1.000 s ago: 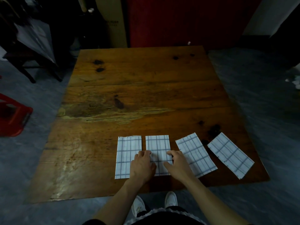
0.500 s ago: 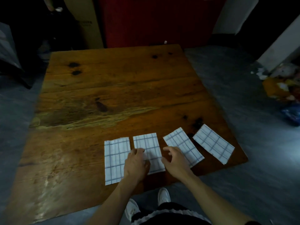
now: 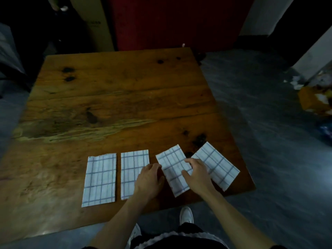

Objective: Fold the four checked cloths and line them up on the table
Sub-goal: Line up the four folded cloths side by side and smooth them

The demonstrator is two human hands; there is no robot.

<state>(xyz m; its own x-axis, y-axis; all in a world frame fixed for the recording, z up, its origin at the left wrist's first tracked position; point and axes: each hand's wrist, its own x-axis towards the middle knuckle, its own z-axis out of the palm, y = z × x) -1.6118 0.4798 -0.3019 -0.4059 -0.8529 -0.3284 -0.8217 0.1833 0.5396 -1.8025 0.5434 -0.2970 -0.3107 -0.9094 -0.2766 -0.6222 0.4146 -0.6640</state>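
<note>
Head view looks down on shoes and a dark hem at the bottom edge, then two forearms reaching out over the near edge of the wooden table (image 3: 115, 97). Left hand (image 3: 149, 180) lies loosely curled over the lower right corner of the second cloth (image 3: 133, 169), fingertips close to the third cloth (image 3: 173, 172); it grips nothing. Right hand (image 3: 196, 174) rests spread on that third cloth's right side, fingers open and flat, thumb pressing the fabric. All four cloths are folded and sit in a row near the front edge: the first cloth (image 3: 100, 179) and the second stand square, while the third and the fourth cloth (image 3: 216, 166) lie skewed, tilted leftward at the top. Squaring the third looks like the step in hand; best done by pivoting it under flat palms so the fold stays shut, then matching its top edge to its neighbours. Palms hide the cloth beneath them, and dim, blurred surroundings beyond the table stay unreadable.
</note>
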